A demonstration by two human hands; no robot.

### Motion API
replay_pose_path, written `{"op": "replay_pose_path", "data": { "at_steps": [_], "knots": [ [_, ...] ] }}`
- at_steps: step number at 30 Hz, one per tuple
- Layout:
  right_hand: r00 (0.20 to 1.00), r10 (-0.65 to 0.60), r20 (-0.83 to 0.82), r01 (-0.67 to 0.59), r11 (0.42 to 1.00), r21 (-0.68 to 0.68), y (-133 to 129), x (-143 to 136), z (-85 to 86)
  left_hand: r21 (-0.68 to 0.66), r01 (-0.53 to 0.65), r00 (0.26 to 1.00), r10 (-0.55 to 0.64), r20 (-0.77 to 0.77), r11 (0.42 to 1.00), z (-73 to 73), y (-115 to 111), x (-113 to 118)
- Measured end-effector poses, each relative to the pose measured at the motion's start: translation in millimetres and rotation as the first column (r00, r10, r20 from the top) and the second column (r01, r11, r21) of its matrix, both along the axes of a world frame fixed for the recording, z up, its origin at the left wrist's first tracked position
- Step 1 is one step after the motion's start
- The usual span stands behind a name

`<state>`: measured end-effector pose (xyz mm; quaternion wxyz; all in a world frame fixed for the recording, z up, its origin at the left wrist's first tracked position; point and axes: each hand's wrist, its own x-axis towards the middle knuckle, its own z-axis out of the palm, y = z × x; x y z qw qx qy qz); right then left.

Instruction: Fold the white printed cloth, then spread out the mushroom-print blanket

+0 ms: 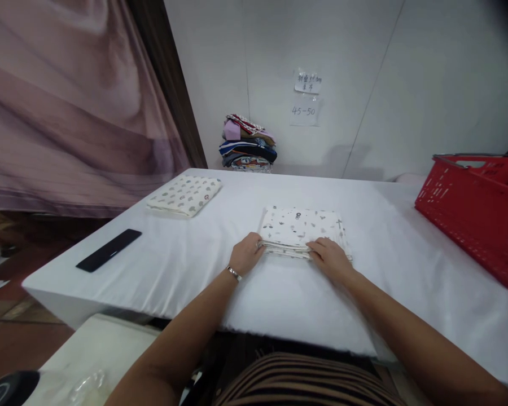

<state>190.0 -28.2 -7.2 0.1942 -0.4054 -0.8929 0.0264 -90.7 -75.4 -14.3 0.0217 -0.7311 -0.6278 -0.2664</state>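
A folded white cloth [302, 225] with small grey and dark prints lies on the white-covered table [186, 254] in front of me. My left hand [246, 252] is closed on its near left corner, with a bracelet at the wrist. On the near edge, right of the middle, my right hand [330, 256] pinches the layers between thumb and fingers. Several stacked layers show along that edge, between the two hands. The undersides of the fingers are hidden by the fabric.
Another folded printed cloth [186, 195] lies at the back left, with a flat black strip [109, 250] nearer me. A red plastic basket [474, 214] stands at the right. Behind the table are a pile of folded fabrics [248, 148], a wall with paper notes [305, 110], and a pink curtain [76, 101].
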Motion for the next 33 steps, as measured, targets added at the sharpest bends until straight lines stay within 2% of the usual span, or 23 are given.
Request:
{"op": "replay_pose_path", "data": {
  "at_steps": [5,9,13,15,19,24,33],
  "knots": [
    [1.0,0.003,-0.015,-0.003,1.0,-0.001,-1,0,0.0,-0.031,-0.023,0.984,0.028,0.174,0.999,-1.5,-4,-1],
    [1.0,0.0,-0.018,0.0,1.0,0.001,-1,-1,1.5,0.066,-0.004,0.971,-0.011,0.239,0.998,-2.8,-5,2],
    [1.0,-0.002,-0.025,0.002,1.0,-0.011,-1,-1,2.8,0.182,0.086,0.986,-0.109,0.123,0.98,-3.4,-5,5],
    [1.0,0.005,-0.031,-0.005,1.0,-0.015,-1,-1,3.0,0.216,0.103,0.991,-0.12,0.066,0.971,-3.7,-5,6],
    [0.999,0.014,-0.05,-0.014,1.0,-0.011,0,0,1.7,0.264,0.043,0.999,-0.048,0.015,0.964,-3.3,-5,8],
    [0.996,0.031,-0.081,-0.031,1.0,0.004,1,1,-1.5,0.256,0.004,0.997,0.015,-0.072,0.967,-0.9,-4,12],
    [0.995,0.039,-0.087,-0.039,0.999,0.002,0,2,-0.8,0.202,-0.099,0.99,0.117,-0.077,0.974,1.1,-6,17]
  ]
}}
